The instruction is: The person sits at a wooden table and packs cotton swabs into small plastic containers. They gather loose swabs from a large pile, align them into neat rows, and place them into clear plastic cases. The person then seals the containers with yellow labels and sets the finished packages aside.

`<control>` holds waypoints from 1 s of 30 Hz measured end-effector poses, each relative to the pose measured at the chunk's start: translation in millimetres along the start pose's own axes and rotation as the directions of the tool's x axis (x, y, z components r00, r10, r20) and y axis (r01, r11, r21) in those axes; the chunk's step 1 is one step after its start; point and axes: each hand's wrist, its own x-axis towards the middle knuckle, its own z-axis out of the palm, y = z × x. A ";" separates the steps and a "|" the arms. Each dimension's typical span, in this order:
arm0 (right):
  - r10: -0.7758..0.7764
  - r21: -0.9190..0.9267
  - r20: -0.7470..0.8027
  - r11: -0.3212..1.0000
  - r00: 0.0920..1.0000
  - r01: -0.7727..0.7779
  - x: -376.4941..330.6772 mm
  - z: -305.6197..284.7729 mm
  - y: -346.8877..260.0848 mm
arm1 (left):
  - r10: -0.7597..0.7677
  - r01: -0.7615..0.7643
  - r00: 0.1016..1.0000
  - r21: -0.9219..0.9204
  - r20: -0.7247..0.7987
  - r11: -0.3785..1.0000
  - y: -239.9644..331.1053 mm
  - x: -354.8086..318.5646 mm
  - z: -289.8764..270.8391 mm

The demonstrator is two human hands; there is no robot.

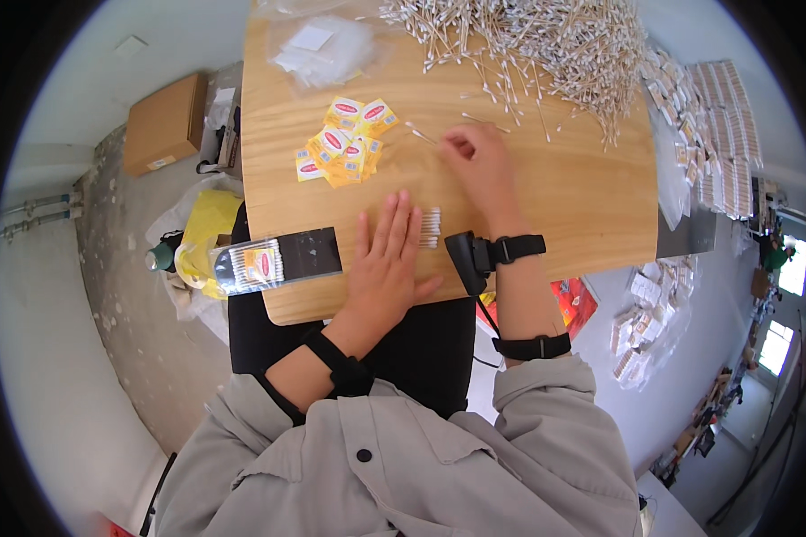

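The wooden table [582, 206] in front of me is the biggest thing here, and across its far edge sprawls the great loose heap of cotton swabs [546, 45], tangled every which way, with a few strays lying clear of it nearer me. To the left of the middle sits a scatter of small yellow labels [345, 143], and at the near left edge a packed clear bag of swabs [249, 266] lies against a black card. My left hand [387, 259] lies flat, palm down, fingers spread and holding nothing; just beside its fingertips rests a small neat bundle of swabs [430, 227], tips lined up. My right hand [479, 161] is out over the bare wood near the heap's edge, fingers curled in toward the thumb as if pinching; I cannot tell for certain whether a swab is between them, though a single swab [421, 134] lies just to its left. I judge these swabs to be almost weightless, thin, stiff enough along the stick but easy to snap or bend, with soft fluffy ends that snag on one another. I would take one by the middle of its stick, lightly, between thumb and forefinger, and leave the cotton tips untouched.
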 end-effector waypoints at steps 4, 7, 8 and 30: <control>0.019 -0.048 0.129 0.999 0.992 -0.013 -10.3 0.4 -4.3 | -0.001 0.001 1.000 -0.022 -0.018 1.000 0.9 -1.5 1.1; 0.012 -0.051 0.219 0.999 0.976 -0.001 -33.9 -6.2 -8.0 | -0.004 0.003 1.000 -0.028 -0.028 1.000 -0.6 -1.7 3.1; 0.021 0.001 0.237 1.000 0.971 -0.022 -38.9 -8.4 -9.4 | -0.002 0.001 0.999 -0.035 -0.034 0.999 -0.6 -2.4 3.3; 0.201 -0.245 -0.153 0.941 0.968 -0.234 12.8 -15.3 30.4 | 0.019 -0.020 0.999 -0.033 -0.027 0.999 -0.4 -1.2 2.5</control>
